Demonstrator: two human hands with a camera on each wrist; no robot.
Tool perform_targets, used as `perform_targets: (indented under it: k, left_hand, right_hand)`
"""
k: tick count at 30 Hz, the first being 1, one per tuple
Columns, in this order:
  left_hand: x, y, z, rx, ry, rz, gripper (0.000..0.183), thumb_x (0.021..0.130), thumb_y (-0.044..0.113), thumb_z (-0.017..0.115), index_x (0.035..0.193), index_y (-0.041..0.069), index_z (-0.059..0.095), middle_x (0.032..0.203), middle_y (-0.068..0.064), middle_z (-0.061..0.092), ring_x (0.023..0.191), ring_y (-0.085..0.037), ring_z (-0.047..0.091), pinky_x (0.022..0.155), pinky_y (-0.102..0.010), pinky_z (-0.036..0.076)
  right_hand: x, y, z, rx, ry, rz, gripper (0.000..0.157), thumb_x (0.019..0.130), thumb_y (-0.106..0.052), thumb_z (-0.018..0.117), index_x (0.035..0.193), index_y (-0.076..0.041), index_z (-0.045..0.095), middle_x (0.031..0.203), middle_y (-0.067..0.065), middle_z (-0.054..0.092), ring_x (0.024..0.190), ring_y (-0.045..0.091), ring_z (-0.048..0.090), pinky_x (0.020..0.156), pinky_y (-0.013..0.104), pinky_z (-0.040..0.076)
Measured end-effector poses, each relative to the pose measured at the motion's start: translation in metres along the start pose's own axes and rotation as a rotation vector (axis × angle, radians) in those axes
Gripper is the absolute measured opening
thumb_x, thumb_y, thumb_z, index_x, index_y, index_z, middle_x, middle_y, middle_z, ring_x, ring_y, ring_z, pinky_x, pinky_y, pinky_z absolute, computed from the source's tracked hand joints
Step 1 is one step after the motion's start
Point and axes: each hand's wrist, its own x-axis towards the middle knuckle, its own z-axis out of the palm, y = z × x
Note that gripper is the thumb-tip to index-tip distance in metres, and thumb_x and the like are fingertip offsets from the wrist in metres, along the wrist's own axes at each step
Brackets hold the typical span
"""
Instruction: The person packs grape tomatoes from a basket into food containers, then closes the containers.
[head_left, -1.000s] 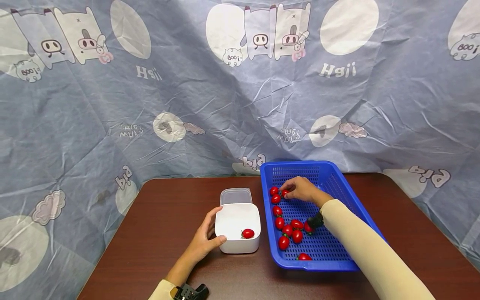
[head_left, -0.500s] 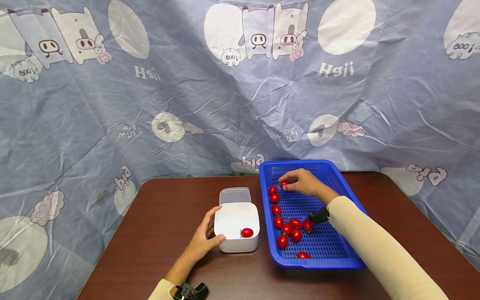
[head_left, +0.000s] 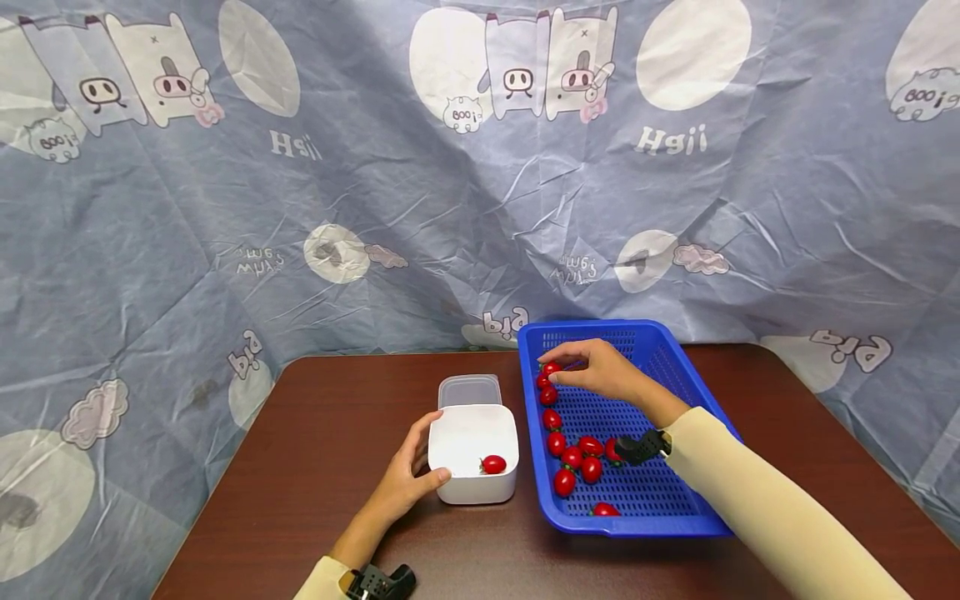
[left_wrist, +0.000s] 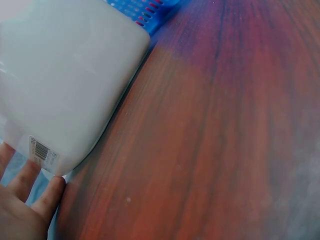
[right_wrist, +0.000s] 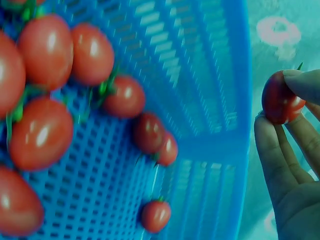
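My right hand (head_left: 603, 372) pinches a cherry tomato (right_wrist: 276, 97) between thumb and fingertips, over the back left of the blue basket (head_left: 529, 433). In the right wrist view the held tomato appears beyond the basket's wall. Several more cherry tomatoes (head_left: 591, 470) lie in the basket, mostly along its left side. My left hand (head_left: 403, 477) holds the white container (head_left: 476, 492) at its left side, thumb near the front and fingers near the back corner. One cherry tomato (head_left: 492, 464) rests inside that container. A barcode label (left_wrist: 44, 151) shows on its wall in the left wrist view.
A translucent lid (head_left: 471, 390) lies on the brown table (head_left: 337, 417) just behind the white container. The basket stands close to the container's right side. A patterned grey-blue cloth (head_left: 420, 300) hangs behind the table.
My right hand has lifted a cherry tomato off the basket's floor and carried it left to the basket's left edge. My left hand stays at the white container.
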Motion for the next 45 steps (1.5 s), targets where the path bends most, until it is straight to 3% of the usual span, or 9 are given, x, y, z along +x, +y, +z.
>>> perform_targets:
  k: [4,13,20,29,37,45]
  left_hand:
    - [0.001,0.001,0.000,-0.001,-0.005,-0.005,0.081,0.084,0.013,0.071,0.151,0.022,0.027,0.153,-0.010,0.031,0.136,-0.034,0.035,0.102,-0.055,0.034]
    - [0.004,0.001,0.002,-0.013,-0.010,-0.002,0.080,0.084,0.016,0.071,0.151,0.022,0.027,0.153,-0.011,0.032,0.135,-0.035,0.036,0.103,-0.048,0.036]
    - [0.005,0.001,0.002,-0.029,-0.014,0.014,0.081,0.083,0.013,0.071,0.151,0.018,0.027,0.152,-0.014,0.031,0.134,-0.037,0.037,0.102,-0.051,0.036]
    - [0.005,0.005,0.003,-0.055,-0.011,0.016,0.081,0.083,0.012,0.071,0.151,0.016,0.027,0.152,-0.017,0.031,0.133,-0.039,0.037,0.101,-0.057,0.034]
    - [0.003,0.000,0.001,-0.024,-0.008,0.000,0.080,0.084,0.012,0.070,0.151,0.019,0.027,0.152,-0.014,0.032,0.134,-0.037,0.037,0.103,-0.049,0.036]
    - [0.001,-0.001,-0.001,-0.005,-0.010,-0.011,0.081,0.084,0.014,0.071,0.151,0.021,0.026,0.152,-0.010,0.033,0.134,-0.034,0.038,0.103,-0.041,0.038]
  right_hand:
    - [-0.001,-0.013,0.009,0.019,-0.015,-0.023,0.028,0.087,-0.016,0.072,0.114,-0.009,0.070,0.104,0.004,0.072,0.096,0.022,0.067,0.084,0.042,0.052]
    - [-0.003,-0.040,0.031,0.052,-0.073,-0.034,0.027,0.087,-0.018,0.073,0.114,-0.014,0.071,0.100,0.000,0.071,0.085,0.020,0.064,0.072,0.030,0.052]
    - [-0.001,-0.041,0.044,0.084,-0.145,-0.034,0.029,0.088,-0.015,0.071,0.117,-0.013,0.069,0.107,0.000,0.070,0.093,0.019,0.065,0.079,0.037,0.053]
    - [-0.004,-0.073,0.048,0.147,-0.205,-0.058,0.027,0.088,-0.004,0.068,0.115,-0.003,0.068,0.109,0.014,0.070,0.099,0.030,0.065,0.089,0.047,0.050]
    - [-0.002,-0.045,0.063,0.140,-0.198,-0.048,0.030,0.089,-0.010,0.069,0.119,-0.005,0.067,0.110,0.006,0.070,0.099,0.023,0.066,0.089,0.044,0.051]
    - [-0.002,-0.039,0.067,0.111,-0.209,-0.072,0.033,0.089,-0.021,0.071,0.119,-0.009,0.068,0.110,-0.005,0.070,0.099,0.012,0.065,0.088,0.033,0.051]
